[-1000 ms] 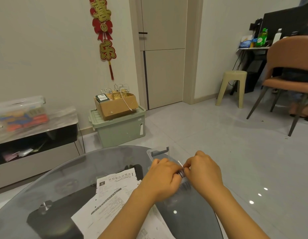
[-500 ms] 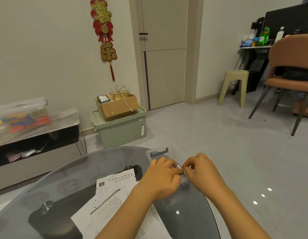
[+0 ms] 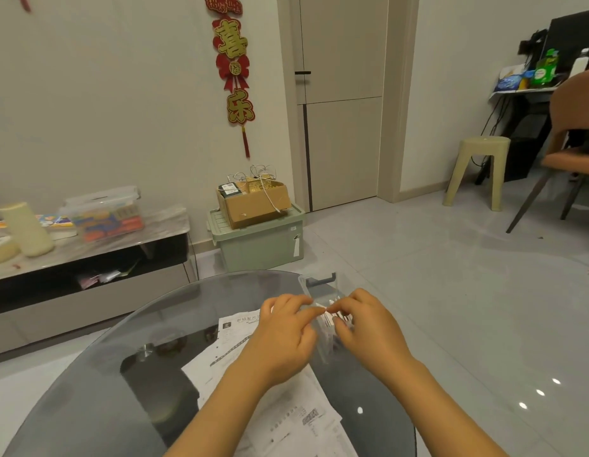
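Both hands met over the far edge of the round glass surface [image 3: 148, 324], at about its 1 o'clock; the left hand [image 3: 283, 334] and the right hand [image 3: 368, 328] each pinched, with curled fingertips, one end of a small pale piece [image 3: 320, 308], too blurred to name; it sat between them, just above a clear plastic box [image 3: 319, 280] with a grey latch; small striped strips [image 3: 339, 317] showed by the right fingertips, in or over the box, I could not tell which; printed paper sheets [image 3: 233, 328] lay on the surface at 7 o'clock of the hands; a green storage bin [image 3: 260, 245] stood on the floor at 12 o'clock
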Available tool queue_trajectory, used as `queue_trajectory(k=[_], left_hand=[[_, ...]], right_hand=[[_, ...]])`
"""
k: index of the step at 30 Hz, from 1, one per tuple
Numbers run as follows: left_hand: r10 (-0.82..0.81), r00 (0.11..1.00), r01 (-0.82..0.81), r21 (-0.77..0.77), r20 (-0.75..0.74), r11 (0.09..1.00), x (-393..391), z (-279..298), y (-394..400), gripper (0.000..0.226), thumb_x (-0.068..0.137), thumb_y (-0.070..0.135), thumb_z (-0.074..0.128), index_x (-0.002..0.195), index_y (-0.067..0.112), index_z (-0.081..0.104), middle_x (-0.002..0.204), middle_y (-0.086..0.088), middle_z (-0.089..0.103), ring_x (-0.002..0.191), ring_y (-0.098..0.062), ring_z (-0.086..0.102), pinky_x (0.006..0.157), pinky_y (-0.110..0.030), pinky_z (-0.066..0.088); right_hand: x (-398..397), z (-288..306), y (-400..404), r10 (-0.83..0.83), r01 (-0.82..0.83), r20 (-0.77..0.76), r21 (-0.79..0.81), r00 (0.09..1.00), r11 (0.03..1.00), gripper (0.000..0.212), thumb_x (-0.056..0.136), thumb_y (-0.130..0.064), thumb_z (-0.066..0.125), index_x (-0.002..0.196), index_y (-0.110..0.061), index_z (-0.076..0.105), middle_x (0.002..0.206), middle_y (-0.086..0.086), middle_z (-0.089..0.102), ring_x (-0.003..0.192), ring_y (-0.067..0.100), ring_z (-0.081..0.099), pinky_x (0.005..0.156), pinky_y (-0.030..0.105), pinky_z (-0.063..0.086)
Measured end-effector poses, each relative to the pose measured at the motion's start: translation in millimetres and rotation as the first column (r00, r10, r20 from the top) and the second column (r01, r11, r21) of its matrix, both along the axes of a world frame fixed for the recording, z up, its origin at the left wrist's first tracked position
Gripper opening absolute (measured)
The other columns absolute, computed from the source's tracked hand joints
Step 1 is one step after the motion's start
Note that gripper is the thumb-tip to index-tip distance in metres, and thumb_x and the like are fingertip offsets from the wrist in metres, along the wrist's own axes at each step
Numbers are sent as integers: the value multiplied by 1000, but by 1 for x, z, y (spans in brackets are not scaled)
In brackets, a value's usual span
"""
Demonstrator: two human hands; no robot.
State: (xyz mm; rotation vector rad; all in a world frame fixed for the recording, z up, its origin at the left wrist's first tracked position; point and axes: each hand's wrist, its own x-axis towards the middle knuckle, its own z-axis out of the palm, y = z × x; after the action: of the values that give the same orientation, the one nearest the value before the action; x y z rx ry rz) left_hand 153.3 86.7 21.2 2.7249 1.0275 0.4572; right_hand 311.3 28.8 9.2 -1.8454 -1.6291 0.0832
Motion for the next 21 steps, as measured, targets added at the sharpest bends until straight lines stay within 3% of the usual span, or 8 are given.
queue_trajectory(k=[4,9,15,21], left_hand=[[94,995,-98,-95,-39,991,-31,-7,-19,45,99,26,24,142,33,34,144,14,33,133,-4,20,111,-25,2],[175,971,-204,-186,-164,961,-72,-23,-43,46,101,34,25,146,32,24,150,12,27,139,-10,17,117,-33,5],[175,959,-235,-284,-222,930,-90,-49,-61,59,94,49,40,147,29,22,147,12,30,136,-16,25,114,-33,22],[150,956,-219,-276,-250,936,-97,-70,-56,74,88,56,50,149,26,19,153,12,21,141,-10,17,117,-34,16]], right_hand=[[-19,-4,-8,105,-102,59,-42,993,994,27,93,-30,51,119,-28,60,111,-8,52,99,8,50,83,23,47],[-44,-18,-18,271,-252,138,-142,953,957,30,93,-35,50,122,-31,56,115,-10,50,111,6,45,88,19,39],[-52,-35,-23,432,-367,191,-301,881,880,34,91,-39,51,124,-33,55,121,-13,52,117,7,42,93,23,37],[-52,-43,-19,538,-433,181,-411,823,802,41,84,-43,62,123,-35,56,126,-14,54,118,9,42,97,27,37]])
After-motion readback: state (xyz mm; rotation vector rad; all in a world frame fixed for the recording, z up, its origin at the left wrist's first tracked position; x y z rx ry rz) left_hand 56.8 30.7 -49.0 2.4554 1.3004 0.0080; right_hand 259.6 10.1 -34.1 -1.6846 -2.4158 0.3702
